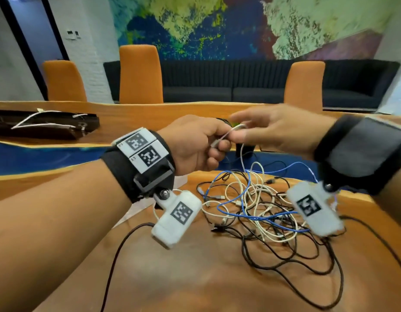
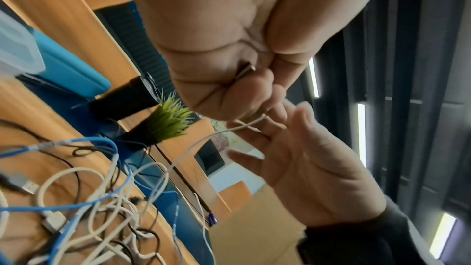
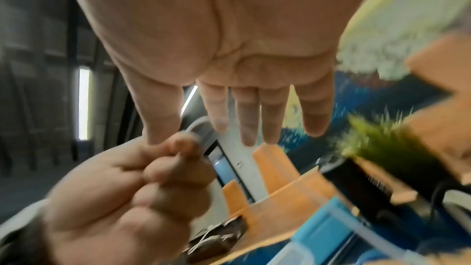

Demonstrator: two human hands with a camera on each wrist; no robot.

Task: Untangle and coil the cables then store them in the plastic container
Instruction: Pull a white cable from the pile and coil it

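My left hand (image 1: 195, 143) is raised above the table, its fingers curled round the end of a white cable (image 1: 226, 134). The cable's metal plug (image 2: 246, 70) pokes out of the fist. From there the white cable (image 2: 193, 146) drops to a tangle of white, blue and black cables (image 1: 258, 212) on the wooden table. My right hand (image 1: 273, 129) is blurred, with straight fingers (image 3: 247, 120) touching the cable loop beside the left fist. A clear plastic container (image 2: 15, 51) stands by a blue lid (image 2: 71, 67) at the far left of the left wrist view.
A black pot of green artificial grass (image 2: 170, 120) stands just behind the hands. A dark tray (image 1: 44, 127) holding white cables lies at the far left of the table. Orange chairs (image 1: 138, 75) line the far side. A long black cable (image 1: 118, 255) trails toward the near edge.
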